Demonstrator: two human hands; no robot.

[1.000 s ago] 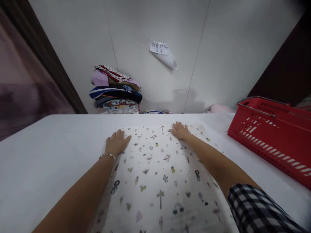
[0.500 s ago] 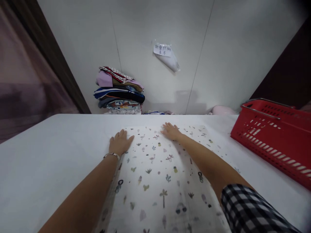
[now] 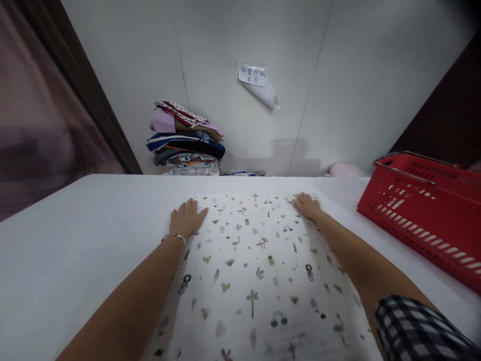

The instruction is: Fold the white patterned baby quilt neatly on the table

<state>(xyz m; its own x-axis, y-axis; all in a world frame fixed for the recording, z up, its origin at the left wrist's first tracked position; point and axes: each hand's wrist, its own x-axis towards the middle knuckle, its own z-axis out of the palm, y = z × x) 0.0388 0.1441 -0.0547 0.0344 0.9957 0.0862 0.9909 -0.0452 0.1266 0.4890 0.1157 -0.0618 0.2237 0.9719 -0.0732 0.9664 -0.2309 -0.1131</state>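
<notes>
A white cloth [image 3: 240,281] printed with small palms, flamingos and pineapples lies spread on the white table, its near end running out of view. My left hand [image 3: 187,219] rests flat on its far left corner, fingers spread, a bracelet [image 3: 174,236] at the wrist. On the far right corner lies my right hand [image 3: 307,205], palm down with the fingers stretched out. Neither hand grasps anything. The cloth looks mostly smooth between them.
A red plastic basket [image 3: 421,220] with metal handles stands on the right of the table [image 3: 75,250]. Behind the far edge rises a stack of folded fabrics [image 3: 188,143]. A handwritten paper sign [image 3: 252,75] hangs on the wall, and a curtain [image 3: 41,110] hangs at left.
My right hand has slid rightward across the cloth, from near its far middle to the far right corner. My left hand has stayed in place.
</notes>
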